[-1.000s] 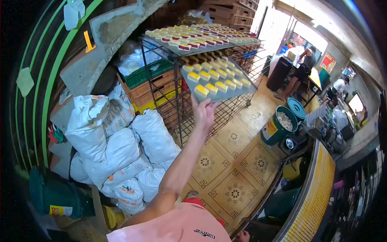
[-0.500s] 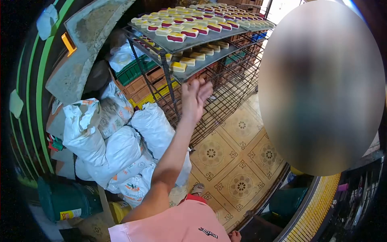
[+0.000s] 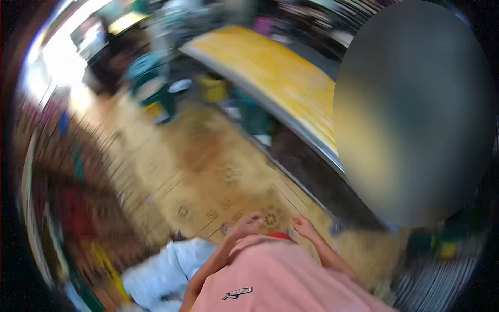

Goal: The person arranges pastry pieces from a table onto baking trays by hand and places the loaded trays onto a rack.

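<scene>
My left hand [image 3: 248, 224] hangs in front of my waist, its fingers loosely bent and blurred, with no object visible in it. My right hand [image 3: 304, 228] is at about the same height to the right, a gap apart from the left one. Its fingers are also loosely bent, and nothing shows in them. Both hands are over the patterned tile floor [image 3: 202, 177], close to my pink shirt [image 3: 280, 270], and neither touches a thing. The nearest object to my left arm is a white sack [image 3: 150, 278] at the lower left.
A long table with a yellow top [image 3: 270, 67] runs along the right. Beyond it on the floor stands a green bucket [image 3: 161, 106]. The wire rack [image 3: 104, 151], smeared by motion, lines the left side. A blurred oval covers the right.
My view has swung right, away from the trays of small cakes toward the yellow table. My left hand has come back from the rack to my waist; my right hand has come into view.
</scene>
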`<state>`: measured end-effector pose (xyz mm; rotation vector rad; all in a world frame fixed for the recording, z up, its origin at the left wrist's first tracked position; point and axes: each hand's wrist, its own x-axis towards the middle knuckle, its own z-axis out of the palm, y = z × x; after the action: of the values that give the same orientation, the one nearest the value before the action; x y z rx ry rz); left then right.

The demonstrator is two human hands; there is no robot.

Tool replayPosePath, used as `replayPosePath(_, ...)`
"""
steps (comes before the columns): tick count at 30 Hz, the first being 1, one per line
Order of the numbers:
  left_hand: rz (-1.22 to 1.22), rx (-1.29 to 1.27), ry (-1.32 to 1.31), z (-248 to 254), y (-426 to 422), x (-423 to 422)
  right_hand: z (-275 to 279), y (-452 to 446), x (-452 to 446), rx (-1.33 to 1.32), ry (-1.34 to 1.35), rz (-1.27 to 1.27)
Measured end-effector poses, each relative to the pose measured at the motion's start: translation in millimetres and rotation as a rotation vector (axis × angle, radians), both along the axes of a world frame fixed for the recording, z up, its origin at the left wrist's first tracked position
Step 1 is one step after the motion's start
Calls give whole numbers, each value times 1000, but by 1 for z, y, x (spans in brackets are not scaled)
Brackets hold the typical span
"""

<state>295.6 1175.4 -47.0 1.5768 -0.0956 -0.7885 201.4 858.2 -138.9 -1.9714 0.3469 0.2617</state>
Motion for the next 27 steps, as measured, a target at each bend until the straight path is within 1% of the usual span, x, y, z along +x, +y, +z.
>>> replayPosePath(1, -67, -20, -6, -31, -9, -1, 19, 2, -13, -58, 52, 4)
replayPosePath(2, -190, -12, 5, -54, -13, 1, 48, 1, -15, -102, 109, 39)
replayPosePath(3, -145, 13, 38, -73, -18, 7, 51, -2, -34, -84, 116, -54)
replayPosePath(4, -73, 44, 61, -82, -29, 13, 51, -5, -45, -56, 147, -136)
replayPosePath(5, -124, 71, 57, -69, -34, 12, 49, 1, -60, -17, 176, -200)
replayPosePath(6, -111, 81, 140, -40, -57, 12, 50, -10, -76, 13, 181, -249)
replayPosePath(7, -90, 90, 219, -22, -74, 12, 51, -21, -89, -5, 224, -296)
replayPosePath(8, -111, 24, 246, -35, -87, 11, 53, -30, -102, -26, 268, -345)
replayPosePath(9, -154, 43, 249, -39, -105, 11, 52, -37, -117, -8, 275, -387)
replayPosePath(11, -319, 78, 165, -41, -145, 17, 47, -54, -138, 13, 25, -516)
replayPosePath(12, -350, 93, 158, -35, -168, 21, 80, -62, -136, 60, 126, -568)
replayPosePath(13, -461, 187, 66, -23, -195, 23, 71, -74, -139, 77, 129, -599)
replayPosePath(14, -571, 280, -23, -13, -223, 23, 56, -86, -144, 79, 75, -637)
replayPosePath(15, -599, 296, -14, -6, -248, 22, 46, -97, -149, 79, 28, -673)
replayPosePath(16, -657, 262, -90, 1, -273, 20, 85, -115, -142, 69, 131, -699)
replayPosePath(17, -710, 220, -167, 4, -301, 19, 78, -130, -141, 76, 144, -716)
replayPosePath(18, -725, 223, -154, 4, -329, 19, 67, -145, -140, 40, 21, -819)
replayPosePath(19, -810, 215, -201, 4, -357, 19, 59, -160, -140, -1, -103, -916)
replayPosePath(20, -894, 204, -247, 3, -385, 18, 70, -179, -136, -1, -89, -923)
replayPosePath(22, -890, -22, -357, 20, -448, 8, 106, -222, -123, 59, -121, -1023)
replayPosePath(23, -903, -26, -339, 21, -479, 5, 107, -243, -118, 55, -103, -1036)
replayPosePath(25, -901, -37, -509, 21, -543, 0, 110, -287, -113, -105, -236, -1046)
replayPosePath(26, -913, -56, -494, 24, -573, -2, 114, -309, -111, -123, -220, -1060)
replayPosePath(27, -910, -60, -666, 29, -598, -4, 120, -328, -108, -267, -217, -1018)
